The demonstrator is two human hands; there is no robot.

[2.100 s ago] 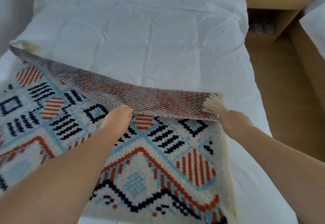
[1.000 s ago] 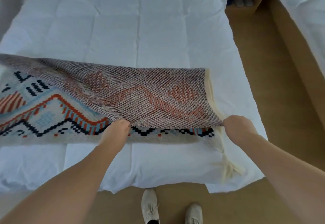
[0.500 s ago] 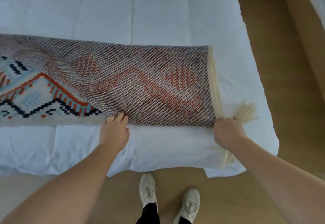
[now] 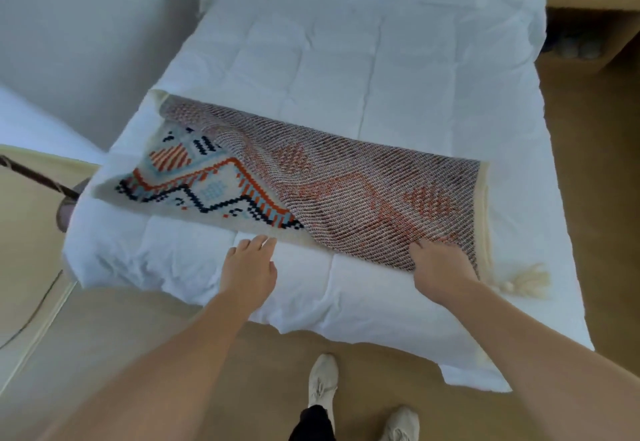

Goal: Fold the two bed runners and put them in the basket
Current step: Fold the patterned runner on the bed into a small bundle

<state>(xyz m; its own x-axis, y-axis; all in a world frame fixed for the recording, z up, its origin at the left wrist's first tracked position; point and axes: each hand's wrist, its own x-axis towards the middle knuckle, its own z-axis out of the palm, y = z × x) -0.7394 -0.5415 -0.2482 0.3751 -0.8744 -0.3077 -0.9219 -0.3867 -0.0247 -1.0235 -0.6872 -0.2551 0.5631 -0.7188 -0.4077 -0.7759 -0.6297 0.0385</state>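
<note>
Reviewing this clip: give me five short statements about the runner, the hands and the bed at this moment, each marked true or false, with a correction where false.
1. The patterned woven bed runner lies across the white quilted bed. True.
2. The runner is folded evenly along its whole length. False: the right part is folded over, showing its muted underside, while the colourful face is still uncovered at the left.
3. The right hand rests on the folded runner's near edge. True.
4. The left hand grips a cream tassel. False: it is open, fingertips at the runner's near edge; the cream tassel lies beyond the right hand.
5. A basket sits on the bed. False: none shows there.
</note>
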